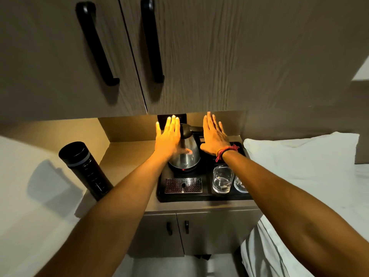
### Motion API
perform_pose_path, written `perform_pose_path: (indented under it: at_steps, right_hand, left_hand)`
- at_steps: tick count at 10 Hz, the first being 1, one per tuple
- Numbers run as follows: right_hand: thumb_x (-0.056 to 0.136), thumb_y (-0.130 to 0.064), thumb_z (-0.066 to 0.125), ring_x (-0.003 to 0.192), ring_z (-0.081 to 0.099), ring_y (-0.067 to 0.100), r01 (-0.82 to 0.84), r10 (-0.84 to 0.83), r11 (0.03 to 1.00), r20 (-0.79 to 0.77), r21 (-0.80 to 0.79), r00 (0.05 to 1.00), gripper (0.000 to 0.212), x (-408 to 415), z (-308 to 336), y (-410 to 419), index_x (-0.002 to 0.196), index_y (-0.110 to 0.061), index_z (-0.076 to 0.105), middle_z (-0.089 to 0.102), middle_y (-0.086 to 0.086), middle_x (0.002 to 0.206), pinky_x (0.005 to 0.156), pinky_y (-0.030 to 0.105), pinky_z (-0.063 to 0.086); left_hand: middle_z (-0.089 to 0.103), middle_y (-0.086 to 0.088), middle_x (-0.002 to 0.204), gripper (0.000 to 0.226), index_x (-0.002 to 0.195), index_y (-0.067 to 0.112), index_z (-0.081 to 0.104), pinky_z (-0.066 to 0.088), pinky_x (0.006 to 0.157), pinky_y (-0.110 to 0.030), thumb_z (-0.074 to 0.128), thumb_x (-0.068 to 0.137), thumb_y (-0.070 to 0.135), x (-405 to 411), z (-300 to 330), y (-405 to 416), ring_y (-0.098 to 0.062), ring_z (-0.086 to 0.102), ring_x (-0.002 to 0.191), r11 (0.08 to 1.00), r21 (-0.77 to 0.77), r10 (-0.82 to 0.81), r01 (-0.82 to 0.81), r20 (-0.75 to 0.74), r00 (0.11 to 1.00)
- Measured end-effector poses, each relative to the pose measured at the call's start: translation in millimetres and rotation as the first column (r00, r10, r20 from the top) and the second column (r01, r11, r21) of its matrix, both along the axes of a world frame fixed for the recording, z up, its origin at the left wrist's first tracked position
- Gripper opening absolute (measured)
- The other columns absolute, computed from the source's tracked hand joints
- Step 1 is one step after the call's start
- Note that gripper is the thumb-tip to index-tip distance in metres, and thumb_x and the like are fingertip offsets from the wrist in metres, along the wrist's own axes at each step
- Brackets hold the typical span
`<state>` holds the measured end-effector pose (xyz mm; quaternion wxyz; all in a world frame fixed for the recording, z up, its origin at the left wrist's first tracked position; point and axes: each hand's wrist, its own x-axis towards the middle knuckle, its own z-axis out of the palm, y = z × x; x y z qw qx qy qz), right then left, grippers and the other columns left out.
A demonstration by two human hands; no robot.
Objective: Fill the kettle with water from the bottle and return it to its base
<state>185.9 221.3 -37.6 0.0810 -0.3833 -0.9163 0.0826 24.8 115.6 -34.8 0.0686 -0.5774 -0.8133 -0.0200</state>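
A steel kettle (pixel 186 157) with a black lid and handle stands on its base (pixel 180 171) on a black tray (pixel 199 196). A tall black bottle (pixel 85 170) with its cap on stands on the counter to the left. My left hand (pixel 168 136) is flat with its fingers spread, just left of the kettle and partly in front of it. My right hand (pixel 214 135) is also flat and spread, to the right of the kettle over its handle; red threads circle the wrist. Neither hand holds anything.
Two clear glasses (pixel 222 179) and a perforated metal drip grate (pixel 183 185) sit on the tray's near part. Upper cabinet doors with black handles (pixel 151 41) hang low over the counter. A white pillow (pixel 299 154) lies to the right, cabinet doors (pixel 199 230) below.
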Motion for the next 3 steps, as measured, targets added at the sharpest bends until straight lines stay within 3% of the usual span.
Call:
perform_pose_path:
  at_steps: [1,2,3]
  right_hand:
    - [0.078,-0.024,0.06,0.156,-0.012,0.027,-0.025,0.026,0.999,-0.036,0.04,0.999,0.105,9.9,13.3,-24.7,0.159,-0.004,-0.004,-0.015,0.013,0.167,0.128,0.044,0.003]
    - [0.081,-0.018,0.054,0.157,0.004,0.028,-0.042,0.058,0.982,-0.081,0.186,0.995,0.091,36.2,37.0,-78.7,0.159,-0.003,0.009,0.005,0.014,0.168,0.128,0.041,0.013]
    - [0.082,-0.017,0.055,0.149,0.032,0.033,-0.067,0.114,0.944,-0.13,0.324,0.985,0.075,50.6,49.6,-110.3,0.152,-0.002,0.033,0.036,0.017,0.157,0.123,0.04,0.03]
  left_hand:
    - [-0.002,-0.01,0.167,0.126,0.158,0.008,-0.002,0.0,0.121,-0.058,0.054,0.074,0.083,10.9,5.9,-20.9,-0.026,-0.008,0.153,0.997,0.074,-0.017,0.019,-0.031,0.999]
    - [0.029,-0.01,0.161,0.097,0.156,0.008,0.023,0.016,0.122,-0.052,0.053,0.086,0.068,27.2,31.4,-72.5,-0.026,0.022,0.15,0.972,0.22,-0.069,0.083,-0.069,0.995]
    - [0.058,-0.009,0.136,0.066,0.14,0.011,0.048,0.041,0.107,-0.045,0.053,0.089,0.052,37.3,45.5,-103.2,-0.025,0.052,0.125,0.908,0.371,-0.127,0.194,-0.199,0.972]
